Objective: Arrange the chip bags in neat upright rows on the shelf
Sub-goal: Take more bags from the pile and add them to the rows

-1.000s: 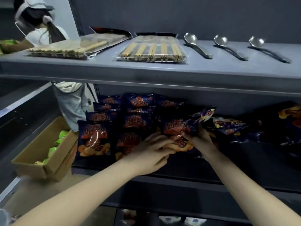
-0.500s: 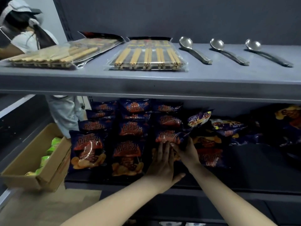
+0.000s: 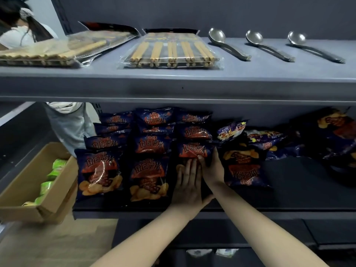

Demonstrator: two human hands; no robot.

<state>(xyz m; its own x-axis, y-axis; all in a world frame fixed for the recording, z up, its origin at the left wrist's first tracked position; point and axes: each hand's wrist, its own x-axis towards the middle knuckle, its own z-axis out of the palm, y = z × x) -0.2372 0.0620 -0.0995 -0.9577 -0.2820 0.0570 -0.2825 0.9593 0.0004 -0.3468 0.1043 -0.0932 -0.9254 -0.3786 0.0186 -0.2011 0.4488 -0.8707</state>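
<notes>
While the left hand (image 3: 189,182) is lying flat, fingers straight, against the face of the held bag (image 3: 190,150), the right hand (image 3: 212,170) is pinching that bag's right edge, thumb across the front. The bag is standing at the front of the third row of chip bags (image 3: 148,170) on the shelf (image 3: 298,189). It is probably handling as light, air-puffed and slick, with brittle contents, so gripping the side seams is looking wiser than squeezing the middle. Just beside it, an upside-down bag (image 3: 244,170) is lying flat.
</notes>
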